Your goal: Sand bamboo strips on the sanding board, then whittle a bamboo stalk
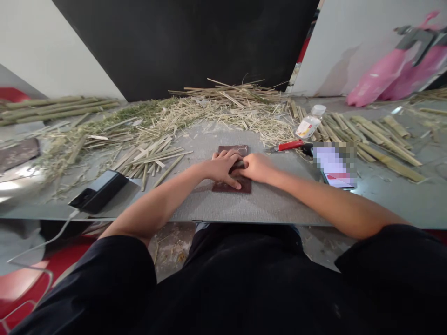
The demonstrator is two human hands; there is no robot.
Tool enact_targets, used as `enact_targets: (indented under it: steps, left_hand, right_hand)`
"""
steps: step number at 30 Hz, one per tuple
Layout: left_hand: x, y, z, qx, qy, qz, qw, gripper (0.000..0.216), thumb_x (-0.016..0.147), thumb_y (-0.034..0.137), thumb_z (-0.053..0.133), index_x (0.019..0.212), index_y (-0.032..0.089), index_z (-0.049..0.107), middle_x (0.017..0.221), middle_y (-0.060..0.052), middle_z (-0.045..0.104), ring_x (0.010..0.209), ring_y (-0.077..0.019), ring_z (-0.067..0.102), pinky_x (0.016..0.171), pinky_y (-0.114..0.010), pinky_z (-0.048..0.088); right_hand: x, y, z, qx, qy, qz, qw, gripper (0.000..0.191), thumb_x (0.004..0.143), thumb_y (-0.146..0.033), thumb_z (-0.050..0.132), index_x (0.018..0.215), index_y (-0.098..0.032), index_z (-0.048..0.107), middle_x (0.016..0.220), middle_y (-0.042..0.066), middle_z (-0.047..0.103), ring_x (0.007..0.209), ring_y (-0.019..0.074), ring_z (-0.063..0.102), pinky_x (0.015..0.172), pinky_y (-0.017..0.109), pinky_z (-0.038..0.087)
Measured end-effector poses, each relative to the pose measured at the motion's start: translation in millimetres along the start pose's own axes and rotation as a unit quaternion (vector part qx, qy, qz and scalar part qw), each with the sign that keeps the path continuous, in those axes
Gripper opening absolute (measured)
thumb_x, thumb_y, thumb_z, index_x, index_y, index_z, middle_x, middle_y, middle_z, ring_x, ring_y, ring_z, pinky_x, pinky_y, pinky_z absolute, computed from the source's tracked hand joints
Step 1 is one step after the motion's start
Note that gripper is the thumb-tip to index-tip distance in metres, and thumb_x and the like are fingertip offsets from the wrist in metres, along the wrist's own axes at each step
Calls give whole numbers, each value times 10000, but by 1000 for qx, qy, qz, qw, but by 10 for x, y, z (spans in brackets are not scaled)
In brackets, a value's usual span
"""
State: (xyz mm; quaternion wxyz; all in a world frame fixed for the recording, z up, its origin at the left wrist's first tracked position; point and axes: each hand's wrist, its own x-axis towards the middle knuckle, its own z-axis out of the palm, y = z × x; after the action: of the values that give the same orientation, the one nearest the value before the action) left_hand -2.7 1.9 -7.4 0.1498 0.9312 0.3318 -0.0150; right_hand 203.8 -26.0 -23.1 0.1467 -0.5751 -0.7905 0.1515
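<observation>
A dark reddish-brown rectangular board (232, 186) lies flat on the grey tabletop in front of me. My left hand (225, 166) rests palm down over it, fingers spread forward and thumb pointing right. Against it from the right comes my right hand (256, 167), its fingers curled in a grip. Something small and dark (239, 164) shows between the two hands, too covered to name. Right of the board lies a red-handled cutter (291, 145), apart from both hands.
Shavings and thin strips (223, 111) heap along the back. Split bamboo-like pieces (384, 135) lie right, near a clear bottle (310, 122) and lit phone (333, 165). A black device (99, 191) with a white cable sits left. Pink spray bottles (380, 77) stand back right.
</observation>
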Motion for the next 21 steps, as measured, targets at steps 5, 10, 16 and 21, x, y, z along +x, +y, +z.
enact_targets:
  steps: [5, 10, 16, 21]
  left_hand:
    - [-32, -1, -28, -15, -2, -3, 1000, 1140, 649, 789, 779, 1585, 270, 386, 1678, -162, 338, 1522, -461, 289, 1217, -636, 236]
    - [-95, -93, -46, -29, 10, -5, 1000, 1155, 666, 824, 765, 1608, 291, 361, 1695, -162, 327, 1534, -456, 294, 1226, -614, 205]
    - [-105, -164, -67, -14, 119, -9, 993, 968, 744, 759, 786, 1506, 235, 501, 1546, -178, 541, 1445, -413, 460, 1196, -569, 224]
    - [-108, -37, -65, -74, 218, 22, 973, 519, 831, 601, 810, 1168, 224, 694, 1203, -86, 752, 1158, -301, 672, 1099, -479, 359]
  right_hand:
    - [63, 519, -326, -49, 57, 49, 996, 565, 780, -691, 790, 615, -227, 513, 629, 16, 569, 605, 169, 468, 578, 328, 256]
    - [42, 1156, -616, -6, 32, 67, 997, 535, 881, -685, 689, 668, -223, 522, 601, 6, 529, 587, 162, 453, 580, 323, 290]
    - [9, 1103, -562, 167, -103, -52, 979, 318, 971, -517, 585, 912, -206, 615, 722, 11, 589, 623, 155, 492, 613, 301, 368]
    - [-103, 764, -480, 228, -121, -49, 965, 385, 1007, -570, 520, 889, -212, 594, 650, -25, 492, 567, 143, 446, 557, 285, 338]
